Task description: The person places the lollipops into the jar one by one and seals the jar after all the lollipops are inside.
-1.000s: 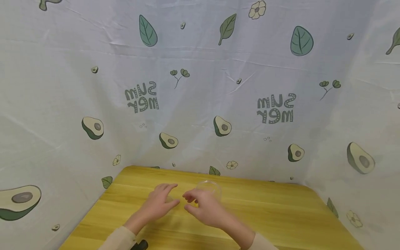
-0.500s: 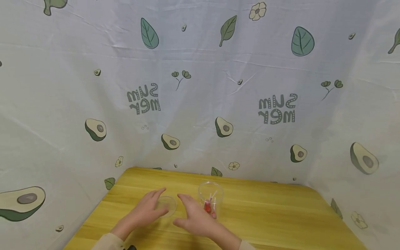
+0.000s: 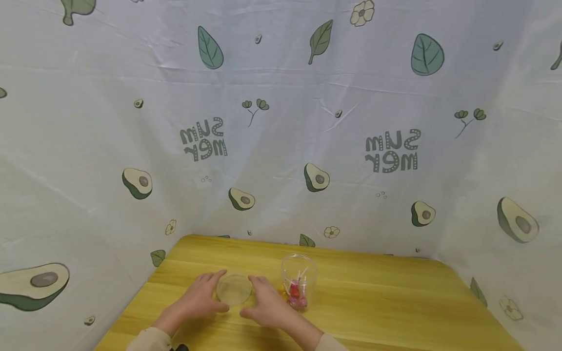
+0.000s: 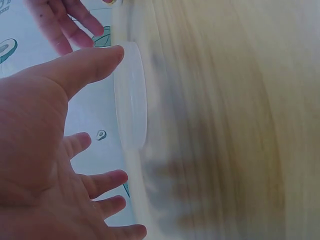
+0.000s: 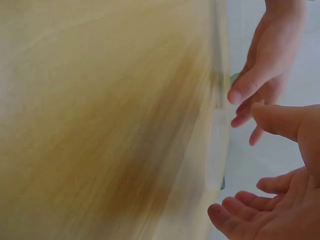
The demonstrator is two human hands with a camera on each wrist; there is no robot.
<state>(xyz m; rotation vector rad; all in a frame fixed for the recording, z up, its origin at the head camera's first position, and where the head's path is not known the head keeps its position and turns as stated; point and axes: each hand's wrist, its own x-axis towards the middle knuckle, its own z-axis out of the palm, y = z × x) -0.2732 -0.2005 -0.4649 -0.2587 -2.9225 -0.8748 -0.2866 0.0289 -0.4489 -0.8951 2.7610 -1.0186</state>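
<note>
A round, clear plastic lid [image 3: 234, 290] lies flat on the wooden table between my two hands. My left hand [image 3: 199, 298] is at its left side, thumb and fingers spread apart. On the other side is my right hand [image 3: 269, 304], its fingers also spread, with nothing in its grasp. In the left wrist view the lid [image 4: 131, 95] shows edge-on beside my thumb. A clear plastic tub [image 3: 307, 278] stands just right of my right hand, holding red and pink wrapped lollipops [image 3: 296, 295] with white sticks.
The yellow wood-grain table [image 3: 386, 302] reaches back to a pale curtain [image 3: 281, 122] printed with avocados and leaves, which also hangs at both sides. A small black object [image 3: 181, 347] shows at the left sleeve.
Both hands have moved left and lower, away from the tub to either side of the lid. The tub's lollipops and the lid, earlier largely covered by the hands, now show.
</note>
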